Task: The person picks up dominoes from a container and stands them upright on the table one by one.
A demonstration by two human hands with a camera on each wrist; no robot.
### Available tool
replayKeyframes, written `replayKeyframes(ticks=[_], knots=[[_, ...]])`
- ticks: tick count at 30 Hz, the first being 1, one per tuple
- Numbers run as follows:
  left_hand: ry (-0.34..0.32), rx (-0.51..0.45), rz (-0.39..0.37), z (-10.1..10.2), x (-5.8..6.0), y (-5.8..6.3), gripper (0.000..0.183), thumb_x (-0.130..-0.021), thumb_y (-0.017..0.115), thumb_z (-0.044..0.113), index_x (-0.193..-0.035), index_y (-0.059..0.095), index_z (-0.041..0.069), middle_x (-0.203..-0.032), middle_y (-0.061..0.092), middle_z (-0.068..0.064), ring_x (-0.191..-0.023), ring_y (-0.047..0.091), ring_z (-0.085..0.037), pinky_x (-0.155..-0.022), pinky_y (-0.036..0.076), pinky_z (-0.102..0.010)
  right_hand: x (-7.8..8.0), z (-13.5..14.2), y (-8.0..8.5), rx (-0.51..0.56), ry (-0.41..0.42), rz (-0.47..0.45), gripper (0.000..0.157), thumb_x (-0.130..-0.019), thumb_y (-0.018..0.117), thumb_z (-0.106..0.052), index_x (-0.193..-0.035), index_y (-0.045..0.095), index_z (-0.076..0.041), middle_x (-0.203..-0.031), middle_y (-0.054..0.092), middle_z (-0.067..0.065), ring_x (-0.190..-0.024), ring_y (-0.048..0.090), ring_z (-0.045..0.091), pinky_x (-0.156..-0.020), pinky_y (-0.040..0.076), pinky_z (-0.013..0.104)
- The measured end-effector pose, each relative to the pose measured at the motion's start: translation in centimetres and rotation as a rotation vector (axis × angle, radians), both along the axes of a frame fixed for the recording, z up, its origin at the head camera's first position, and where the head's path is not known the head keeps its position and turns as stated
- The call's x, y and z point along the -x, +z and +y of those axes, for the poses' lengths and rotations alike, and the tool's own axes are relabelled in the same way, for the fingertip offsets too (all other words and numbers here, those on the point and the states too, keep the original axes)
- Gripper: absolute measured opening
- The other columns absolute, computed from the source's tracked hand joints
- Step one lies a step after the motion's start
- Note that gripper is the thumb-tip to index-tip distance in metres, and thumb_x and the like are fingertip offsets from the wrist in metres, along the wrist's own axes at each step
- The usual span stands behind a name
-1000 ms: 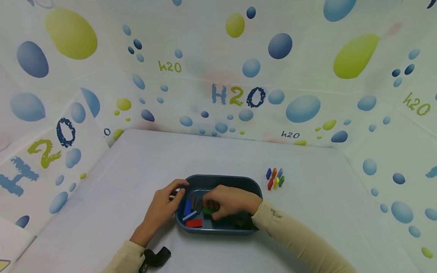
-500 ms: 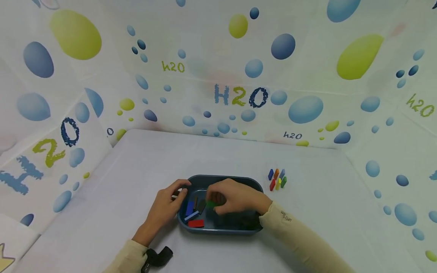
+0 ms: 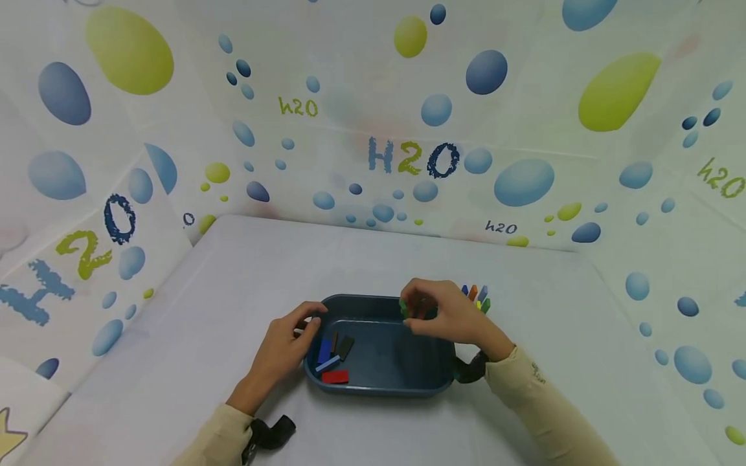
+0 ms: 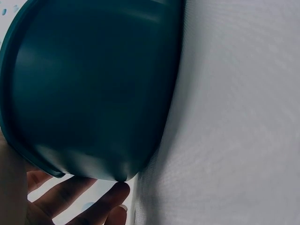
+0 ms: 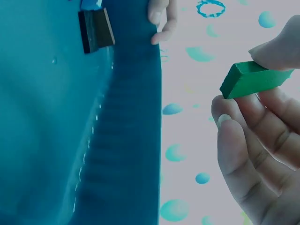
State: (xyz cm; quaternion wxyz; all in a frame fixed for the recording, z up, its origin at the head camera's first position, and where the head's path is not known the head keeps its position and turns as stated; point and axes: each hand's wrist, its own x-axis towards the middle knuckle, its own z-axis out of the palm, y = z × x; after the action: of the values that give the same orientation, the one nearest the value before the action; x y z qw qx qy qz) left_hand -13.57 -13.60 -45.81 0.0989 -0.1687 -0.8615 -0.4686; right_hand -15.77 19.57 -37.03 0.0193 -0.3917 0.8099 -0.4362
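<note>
A small green domino block (image 5: 255, 80) is pinched between the thumb and fingers of my right hand (image 3: 445, 310), above the tray's far right rim. My left hand (image 3: 285, 346) holds the left end of the dark blue tray (image 3: 396, 356), its fingers (image 4: 105, 206) against the outer wall. Several blocks lie in the tray's left part: a red block (image 3: 335, 377), a light blue block (image 3: 327, 364), a dark blue block (image 3: 324, 351), a brown one and a dark block (image 5: 97, 30).
Behind my right hand, upright blocks (image 3: 483, 294) in several colours stand on the white table (image 3: 262, 259), partly hidden. Patterned sheets (image 3: 350, 84) enclose the table at the back and sides. Black wrist mounts (image 3: 272, 433) sit at both sleeves.
My right hand has lifted the green domino block from the tray and moved right and away to the far rim. The left hand stays at the tray's left end.
</note>
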Motion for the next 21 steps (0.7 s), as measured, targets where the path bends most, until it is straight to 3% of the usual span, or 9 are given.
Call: replayKeyframes(ticks=[10,21], knots=[[-0.015,-0.013,0.005,-0.5,-0.2,0.0,0.022,-0.105,0.062,0.011,-0.125,0.069,0.018,-0.123,0.072,-0.008,-0.091,0.073,-0.022,-0.077,0.059,-0.045,-1.1,2.2,-0.1,0.028,-0.11,0.02,0.024,-0.09,0.077,0.001,-0.109,0.067,-0.01,-0.094,0.066,-0.001,-0.08,0.068,0.018,-0.071,0.059,0.035],[-0.039,-0.008,0.016,-1.4,-0.3,-0.3,0.021,-0.106,0.062,0.013,-0.125,0.069,0.019,-0.126,0.071,-0.006,-0.098,0.073,-0.024,-0.08,0.059,-0.046,-2.8,5.2,-2.3,0.008,-0.316,0.117,0.03,-0.086,0.082,0.001,-0.105,0.067,-0.016,-0.091,0.067,-0.007,-0.077,0.067,0.013,-0.069,0.058,0.031]])
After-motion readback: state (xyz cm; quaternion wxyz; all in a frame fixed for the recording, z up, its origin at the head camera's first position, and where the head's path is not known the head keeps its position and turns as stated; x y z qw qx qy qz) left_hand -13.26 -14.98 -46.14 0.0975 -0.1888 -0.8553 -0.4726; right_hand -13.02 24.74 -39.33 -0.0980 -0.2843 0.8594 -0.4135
